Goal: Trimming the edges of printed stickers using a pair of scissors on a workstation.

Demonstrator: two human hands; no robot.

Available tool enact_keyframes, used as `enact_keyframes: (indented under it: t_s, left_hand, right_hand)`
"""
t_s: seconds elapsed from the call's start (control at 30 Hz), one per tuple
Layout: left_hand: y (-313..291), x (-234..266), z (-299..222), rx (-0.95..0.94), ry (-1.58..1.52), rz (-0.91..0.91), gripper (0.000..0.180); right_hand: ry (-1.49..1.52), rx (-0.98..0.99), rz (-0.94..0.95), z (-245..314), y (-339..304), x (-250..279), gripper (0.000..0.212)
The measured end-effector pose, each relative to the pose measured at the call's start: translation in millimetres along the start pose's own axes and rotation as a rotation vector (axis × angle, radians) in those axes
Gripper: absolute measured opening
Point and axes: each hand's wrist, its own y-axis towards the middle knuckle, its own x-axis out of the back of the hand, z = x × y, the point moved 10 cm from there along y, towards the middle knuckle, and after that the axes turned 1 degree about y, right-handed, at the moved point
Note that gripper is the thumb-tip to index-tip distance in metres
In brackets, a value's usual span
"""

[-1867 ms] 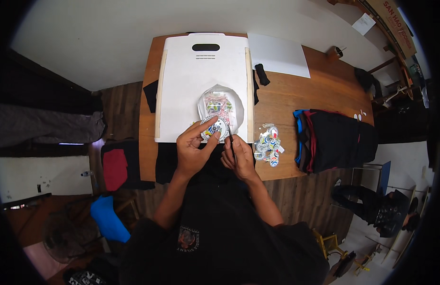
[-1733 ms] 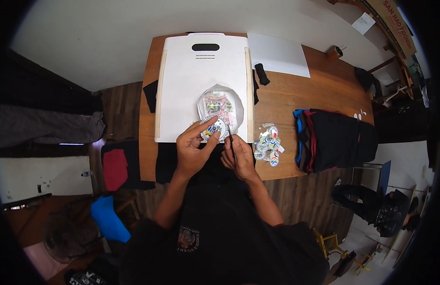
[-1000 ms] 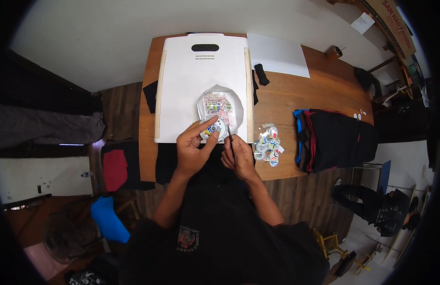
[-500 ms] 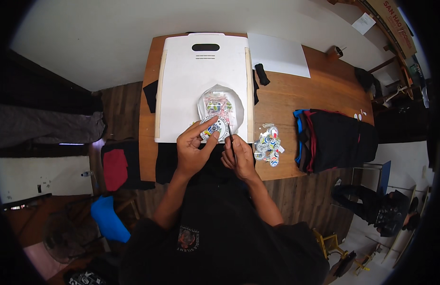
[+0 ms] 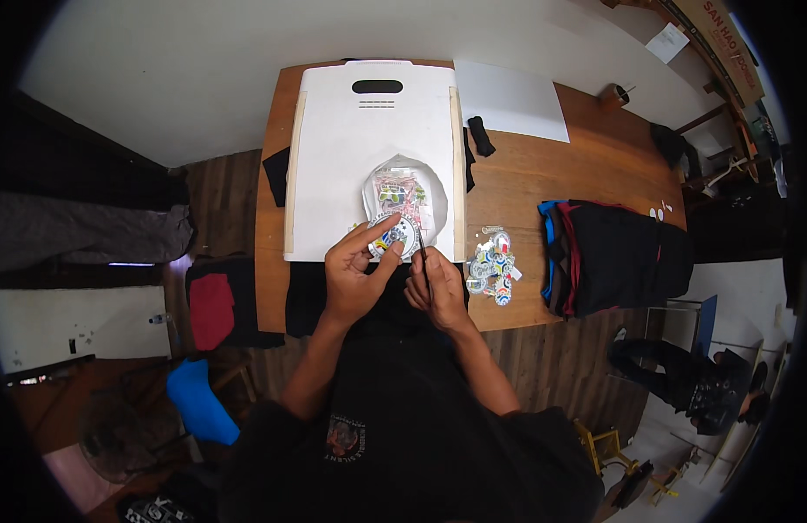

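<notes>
Round sticker: white with a colourful print, the round sticker sits right in the left hand, over the near end of the white bowl-like container.
Left fingers: index lies across the upper left of the sticker, thumb comes over the lower part, so it's basically pinched there. The other fingers are curled in underneath, and I can't tell if they're touching it too.
Right fingers: wrapped around a slim dark tool, fingertips bunched close together. Its tip points up by the sticker's right edge; can't tell if it's actually touching.
Container stuff: a jumble of pinkish and clear printed bits, partly covered by the sticker and left index, too small to sort out.
Sticker pile: more printed pieces overlapping on the wooden table, just right of the right hand.
Hard to see: most of the tool's grip is buried in the right hand, and the sticker's underside is hidden. Fine print's a blur to me tbh.
</notes>
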Motion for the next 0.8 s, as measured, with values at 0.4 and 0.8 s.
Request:
enact_keyframes:
  t_s: [0.4, 0.8]
  left_hand:
    - [0.1, -0.2, 1.2, 0.007, -0.025, -0.002, 0.038]
    - [-0.7, 0.7, 3.6, 0.012, -0.018, 0.012, 0.039]
  right_hand:
    - [0.002, 0.008, 0.007, 2.0, 0.0, 0.9, 0.036]
    - [-0.009, 0.007, 0.012, 2.0, 0.4, 0.3, 0.036]
